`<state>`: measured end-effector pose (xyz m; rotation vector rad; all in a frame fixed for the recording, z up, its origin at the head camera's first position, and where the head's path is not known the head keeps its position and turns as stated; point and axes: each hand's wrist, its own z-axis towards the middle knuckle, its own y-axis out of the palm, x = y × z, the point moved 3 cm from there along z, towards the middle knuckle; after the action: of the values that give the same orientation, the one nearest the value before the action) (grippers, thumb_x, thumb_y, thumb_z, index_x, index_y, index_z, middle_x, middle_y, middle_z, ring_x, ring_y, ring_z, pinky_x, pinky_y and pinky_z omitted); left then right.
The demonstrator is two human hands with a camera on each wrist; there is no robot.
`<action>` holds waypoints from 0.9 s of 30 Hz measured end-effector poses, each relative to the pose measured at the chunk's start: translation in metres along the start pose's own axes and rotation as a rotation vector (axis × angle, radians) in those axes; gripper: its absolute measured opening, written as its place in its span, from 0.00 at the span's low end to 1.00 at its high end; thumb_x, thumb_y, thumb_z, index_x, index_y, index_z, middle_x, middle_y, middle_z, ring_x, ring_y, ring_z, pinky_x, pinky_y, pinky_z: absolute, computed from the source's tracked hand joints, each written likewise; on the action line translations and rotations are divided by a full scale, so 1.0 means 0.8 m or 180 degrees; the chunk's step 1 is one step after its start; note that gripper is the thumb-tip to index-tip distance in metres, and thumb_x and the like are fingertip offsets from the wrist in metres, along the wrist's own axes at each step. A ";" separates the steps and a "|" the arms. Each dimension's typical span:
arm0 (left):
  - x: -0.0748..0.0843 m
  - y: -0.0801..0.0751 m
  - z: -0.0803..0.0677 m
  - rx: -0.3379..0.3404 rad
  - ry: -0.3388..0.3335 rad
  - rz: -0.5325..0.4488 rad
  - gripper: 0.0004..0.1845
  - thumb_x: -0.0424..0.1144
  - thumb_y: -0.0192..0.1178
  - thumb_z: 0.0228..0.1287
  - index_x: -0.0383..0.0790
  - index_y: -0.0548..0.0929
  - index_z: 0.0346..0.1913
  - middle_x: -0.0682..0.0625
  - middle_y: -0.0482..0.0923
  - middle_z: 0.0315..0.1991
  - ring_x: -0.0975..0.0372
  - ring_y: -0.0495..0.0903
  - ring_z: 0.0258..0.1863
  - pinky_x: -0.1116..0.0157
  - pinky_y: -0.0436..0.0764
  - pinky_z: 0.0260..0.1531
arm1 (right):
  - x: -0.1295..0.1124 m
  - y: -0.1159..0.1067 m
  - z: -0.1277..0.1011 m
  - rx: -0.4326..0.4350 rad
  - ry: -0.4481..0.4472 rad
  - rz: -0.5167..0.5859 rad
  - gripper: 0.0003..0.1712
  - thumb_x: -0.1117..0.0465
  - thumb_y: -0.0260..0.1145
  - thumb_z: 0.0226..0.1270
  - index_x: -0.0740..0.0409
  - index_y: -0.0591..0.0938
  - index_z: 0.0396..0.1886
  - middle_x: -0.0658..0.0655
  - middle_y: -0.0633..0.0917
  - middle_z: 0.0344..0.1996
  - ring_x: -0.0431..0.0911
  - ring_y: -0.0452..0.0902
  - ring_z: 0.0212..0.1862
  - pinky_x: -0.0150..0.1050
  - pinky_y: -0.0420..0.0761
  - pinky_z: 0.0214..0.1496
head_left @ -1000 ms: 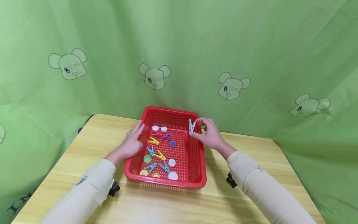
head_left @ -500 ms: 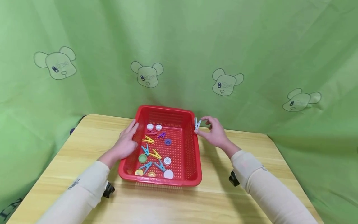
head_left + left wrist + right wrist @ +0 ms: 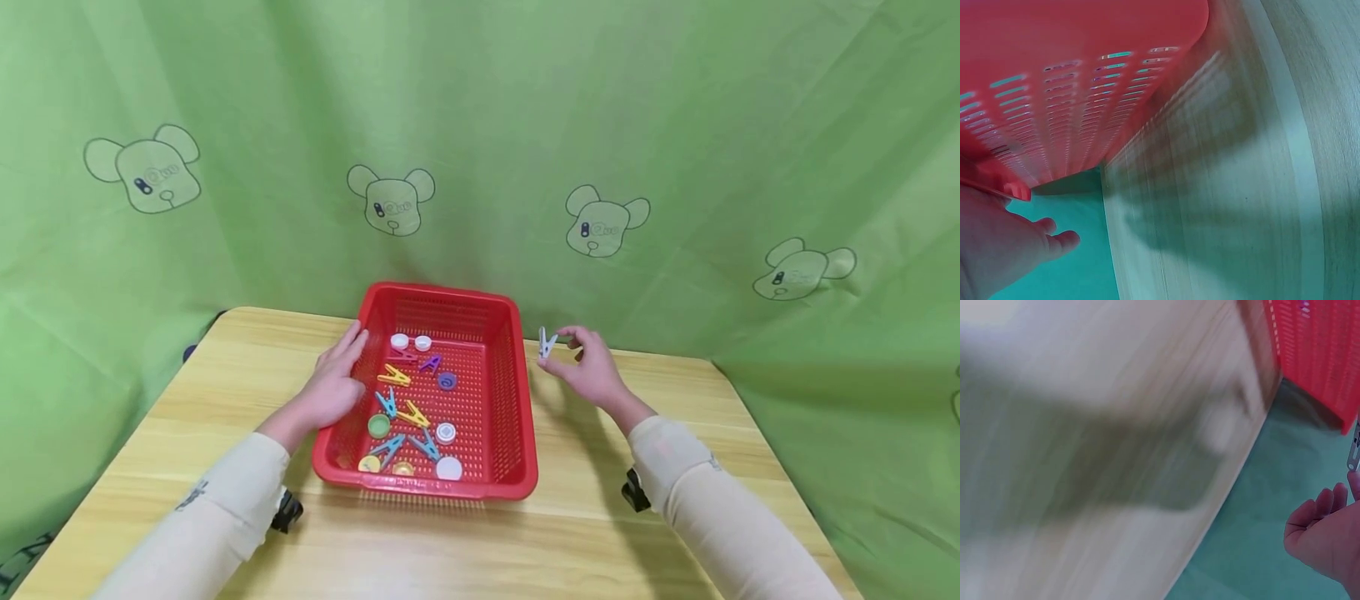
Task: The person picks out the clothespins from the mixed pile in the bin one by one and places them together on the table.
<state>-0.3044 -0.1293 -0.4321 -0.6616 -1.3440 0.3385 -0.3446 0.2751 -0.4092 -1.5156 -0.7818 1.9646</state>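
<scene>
My clothespin [image 3: 546, 352] is pale grey, the basket [image 3: 527, 400] red, my sleeves [image 3: 720, 500] cream, the green cloth [image 3: 487, 100] patterned with mouse heads [image 3: 392, 207].

Backdrop cloth [image 3: 487, 100], green, creased, filling the upper frame and both sides. Mouse-head prints [image 3: 393, 207], four whole, outlined, round-eared, in a row from upper left to right of frame. Table [image 3: 420, 554], pale wood grain, lower frame. Dark lettering [image 3: 34, 547], partial, lower left corner. Purple item [image 3: 189, 353], left of centre, mostly hidden.
</scene>
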 end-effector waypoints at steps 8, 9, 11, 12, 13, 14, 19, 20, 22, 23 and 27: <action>0.000 0.000 -0.003 0.0009 0.0024 0.0011 0.47 0.25 0.53 0.53 0.34 0.49 0.79 0.50 0.34 0.81 0.40 0.38 0.75 0.37 0.47 0.69 | 0.035 0.003 -0.007 0.0054 0.0203 0.0042 0.37 0.51 0.77 0.58 0.64 0.74 0.62 0.66 0.72 0.49 0.60 0.68 0.52 0.51 0.72 0.51; 0.001 -0.001 -0.004 0.0010 0.0032 0.0014 0.47 0.25 0.53 0.53 0.34 0.49 0.79 0.50 0.34 0.81 0.40 0.38 0.75 0.37 0.47 0.69 | 0.039 0.003 -0.007 0.0058 0.0207 0.0048 0.37 0.52 0.76 0.58 0.65 0.74 0.62 0.67 0.73 0.50 0.61 0.68 0.52 0.52 0.72 0.51; 0.001 -0.001 -0.003 0.0014 0.0046 0.0021 0.47 0.25 0.53 0.53 0.34 0.49 0.79 0.50 0.34 0.81 0.40 0.39 0.75 0.37 0.47 0.69 | 0.047 0.006 -0.008 0.0063 0.0221 0.0042 0.37 0.52 0.76 0.58 0.66 0.74 0.62 0.70 0.73 0.51 0.62 0.69 0.52 0.53 0.73 0.51; 0.000 -0.001 -0.003 0.0016 0.0045 0.0026 0.47 0.25 0.53 0.53 0.34 0.49 0.79 0.50 0.34 0.81 0.40 0.39 0.75 0.37 0.47 0.69 | 0.051 0.007 -0.008 0.0066 0.0238 0.0039 0.37 0.52 0.77 0.58 0.66 0.74 0.61 0.71 0.74 0.51 0.63 0.69 0.52 0.53 0.73 0.51; 0.000 -0.001 -0.003 0.0012 0.0047 0.0030 0.48 0.25 0.54 0.53 0.34 0.49 0.79 0.50 0.34 0.81 0.40 0.39 0.75 0.38 0.47 0.69 | 0.056 0.009 -0.009 0.0060 0.0259 0.0023 0.36 0.53 0.77 0.58 0.66 0.74 0.61 0.72 0.74 0.52 0.63 0.70 0.52 0.53 0.74 0.51; 0.000 -0.001 -0.003 0.0013 0.0052 0.0039 0.48 0.26 0.54 0.53 0.34 0.49 0.79 0.50 0.34 0.81 0.40 0.39 0.75 0.38 0.47 0.69 | 0.060 0.010 -0.009 0.0059 0.0287 0.0009 0.36 0.52 0.77 0.58 0.66 0.74 0.61 0.72 0.74 0.52 0.63 0.71 0.52 0.52 0.74 0.51; -0.002 0.000 -0.003 0.0012 0.0021 0.0031 0.48 0.26 0.54 0.53 0.35 0.49 0.79 0.51 0.33 0.81 0.40 0.38 0.75 0.38 0.46 0.69 | 0.076 0.014 -0.012 0.0040 0.0426 0.0010 0.36 0.53 0.77 0.58 0.65 0.74 0.61 0.72 0.75 0.52 0.65 0.72 0.51 0.53 0.75 0.49; -0.002 0.000 -0.003 0.0012 0.0019 0.0024 0.48 0.26 0.54 0.52 0.35 0.49 0.79 0.52 0.33 0.81 0.40 0.38 0.75 0.38 0.46 0.69 | 0.078 0.015 -0.012 0.0035 0.0440 0.0007 0.36 0.54 0.77 0.58 0.66 0.74 0.61 0.72 0.75 0.53 0.65 0.72 0.52 0.53 0.76 0.50; -0.002 0.000 -0.003 0.0010 0.0015 0.0009 0.49 0.26 0.54 0.52 0.35 0.48 0.79 0.52 0.33 0.81 0.40 0.38 0.75 0.37 0.46 0.69 | 0.082 0.016 -0.012 0.0014 0.0505 0.0011 0.36 0.54 0.77 0.58 0.65 0.74 0.62 0.71 0.75 0.54 0.65 0.72 0.54 0.55 0.76 0.51; -0.002 0.000 -0.003 0.0013 0.0013 0.0010 0.49 0.26 0.54 0.52 0.35 0.48 0.79 0.52 0.33 0.81 0.40 0.38 0.75 0.38 0.46 0.69 | 0.085 0.018 -0.012 0.0001 0.0541 -0.0007 0.37 0.53 0.77 0.58 0.64 0.74 0.62 0.71 0.75 0.55 0.65 0.72 0.54 0.55 0.76 0.52; 0.001 -0.001 -0.003 0.0001 0.0025 0.0013 0.48 0.26 0.54 0.52 0.34 0.49 0.79 0.51 0.33 0.81 0.39 0.38 0.75 0.37 0.47 0.69 | 0.094 0.022 -0.012 -0.0043 0.0625 -0.0071 0.37 0.52 0.77 0.58 0.64 0.73 0.62 0.71 0.75 0.56 0.64 0.70 0.57 0.58 0.75 0.54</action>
<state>-0.3017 -0.1304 -0.4313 -0.6647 -1.3352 0.3390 -0.3537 0.3177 -0.4739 -1.6702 -0.7257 1.7650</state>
